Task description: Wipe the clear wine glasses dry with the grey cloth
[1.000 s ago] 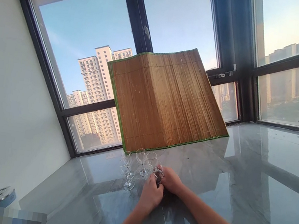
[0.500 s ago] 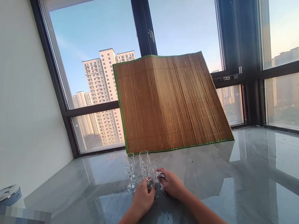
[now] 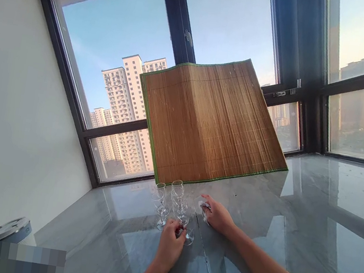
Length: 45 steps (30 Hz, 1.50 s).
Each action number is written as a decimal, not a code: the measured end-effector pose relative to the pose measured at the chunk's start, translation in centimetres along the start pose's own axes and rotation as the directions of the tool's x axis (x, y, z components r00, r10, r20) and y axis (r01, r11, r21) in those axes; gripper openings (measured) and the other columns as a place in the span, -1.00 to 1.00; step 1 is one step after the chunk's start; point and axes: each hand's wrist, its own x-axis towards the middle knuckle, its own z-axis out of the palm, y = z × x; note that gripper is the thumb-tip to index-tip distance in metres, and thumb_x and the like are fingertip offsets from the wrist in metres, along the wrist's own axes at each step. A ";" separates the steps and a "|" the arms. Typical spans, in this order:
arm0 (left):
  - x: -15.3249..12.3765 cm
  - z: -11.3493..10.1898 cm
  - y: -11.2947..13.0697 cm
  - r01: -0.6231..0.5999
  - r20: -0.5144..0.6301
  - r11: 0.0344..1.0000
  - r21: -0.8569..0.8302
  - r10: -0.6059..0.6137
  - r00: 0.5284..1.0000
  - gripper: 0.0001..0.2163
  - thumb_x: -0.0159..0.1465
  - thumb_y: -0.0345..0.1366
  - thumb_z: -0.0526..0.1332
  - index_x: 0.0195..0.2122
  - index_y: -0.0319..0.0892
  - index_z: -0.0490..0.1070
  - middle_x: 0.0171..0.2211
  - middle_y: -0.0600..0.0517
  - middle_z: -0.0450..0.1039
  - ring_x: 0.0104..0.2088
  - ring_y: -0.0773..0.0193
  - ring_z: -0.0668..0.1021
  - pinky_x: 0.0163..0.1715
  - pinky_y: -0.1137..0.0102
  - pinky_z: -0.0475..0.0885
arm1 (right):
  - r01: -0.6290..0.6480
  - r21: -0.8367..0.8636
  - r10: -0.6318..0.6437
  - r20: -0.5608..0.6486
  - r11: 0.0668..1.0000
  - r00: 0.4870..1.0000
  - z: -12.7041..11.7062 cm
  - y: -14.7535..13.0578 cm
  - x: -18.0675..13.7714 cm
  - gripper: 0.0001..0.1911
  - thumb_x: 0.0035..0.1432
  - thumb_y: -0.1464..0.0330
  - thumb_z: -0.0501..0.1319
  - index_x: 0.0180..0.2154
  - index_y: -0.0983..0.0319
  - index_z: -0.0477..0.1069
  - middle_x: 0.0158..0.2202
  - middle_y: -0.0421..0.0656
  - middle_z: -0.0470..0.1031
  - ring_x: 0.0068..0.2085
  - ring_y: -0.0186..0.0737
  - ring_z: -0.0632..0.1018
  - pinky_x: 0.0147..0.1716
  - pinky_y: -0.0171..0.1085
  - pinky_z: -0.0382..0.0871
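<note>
Four glasses: small stemmed glasses clustered on the desk, at 6 o'clock of the bamboo mat.
Left hand: grip closed on the nearest glass.
Right hand: grip closed on a crumpled cloth, at 3 o'clock of the glasses.

Both bare forearms reaching forward, low centre of the frame.

Left hand curled, fingertips pinched together at lower centre; right hand just above and right, palm down, fingers bent loosely.
</note>
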 end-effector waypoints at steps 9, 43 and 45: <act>-1.4 -1.4 0.2 0.067 0.053 0.995 -0.078 -0.063 0.997 -0.80 0.05 -0.33 0.25 -0.27 -0.21 0.49 -0.30 -0.05 0.50 -0.28 0.18 0.50 -0.23 0.36 0.36 | -0.005 -0.004 0.005 -0.025 1.000 1.000 -0.1 0.6 0.2 -0.54 0.23 0.34 0.05 0.17 0.19 0.25 -0.06 -0.05 0.57 -0.07 -0.09 0.55 -0.19 -0.27 0.27; 3.4 5.4 3.6 -0.027 -0.144 0.998 0.063 0.036 0.989 -0.75 0.33 -0.29 -0.02 -0.39 -0.16 0.40 -0.45 0.00 0.47 -0.46 0.27 0.43 -0.45 0.40 0.08 | 0.208 0.336 0.043 -0.608 0.919 0.793 -2.8 -4.4 -1.0 -0.44 0.21 0.27 0.08 0.20 0.23 0.02 -0.12 -0.03 0.48 -0.28 -0.18 0.54 -0.28 -0.24 0.36; 3.3 5.4 3.8 -0.008 -0.137 0.990 0.141 0.027 0.990 -0.76 0.31 -0.31 0.01 -0.44 -0.16 0.39 -0.47 0.00 0.46 -0.48 0.29 0.40 -0.46 0.39 0.04 | 0.238 0.270 -0.044 -0.569 0.933 0.821 -2.8 -4.9 -1.4 -0.40 0.20 0.31 0.08 0.23 0.20 -0.05 -0.08 -0.03 0.46 -0.29 -0.20 0.54 -0.28 -0.25 0.36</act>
